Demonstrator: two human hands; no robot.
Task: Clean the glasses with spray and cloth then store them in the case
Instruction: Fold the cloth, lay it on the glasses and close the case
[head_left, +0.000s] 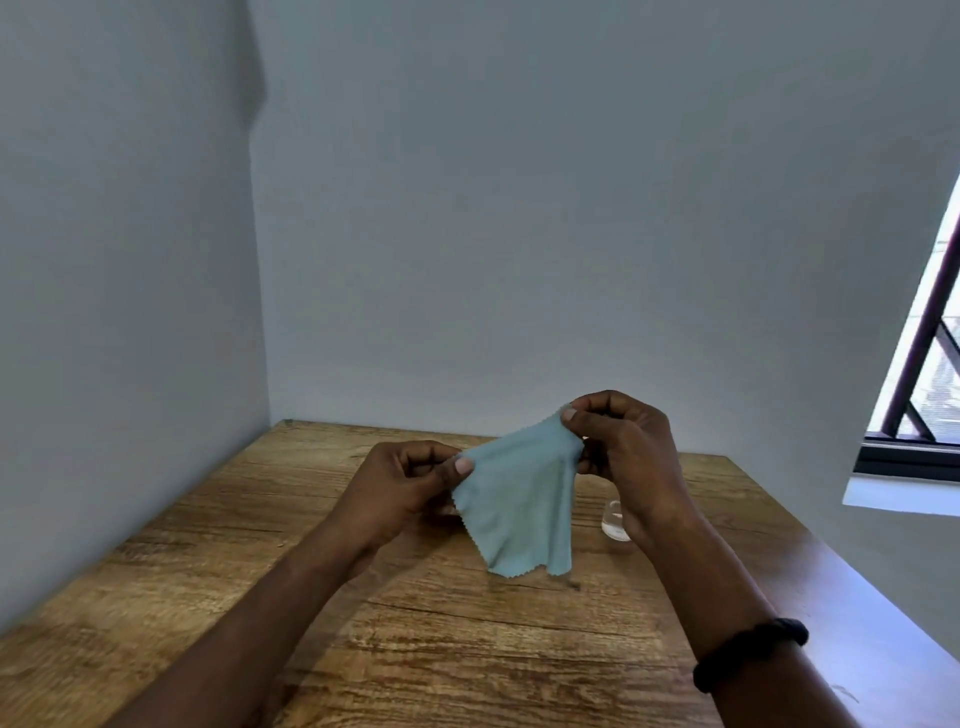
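A pale blue cleaning cloth (519, 499) with zigzag edges hangs above the wooden table (208, 545). My left hand (410, 483) pinches its left corner and my right hand (623, 447) pinches its upper right corner, held a little higher. The cloth's lower part droops free between my hands. A small clear object (614, 522), perhaps the spray bottle, shows on the table just behind my right wrist, mostly hidden. No glasses and no case are in view.
Grey walls close in the table at the left and back. A window with a dark frame (914, 452) is at the right. A black band (748, 652) sits on my right forearm.
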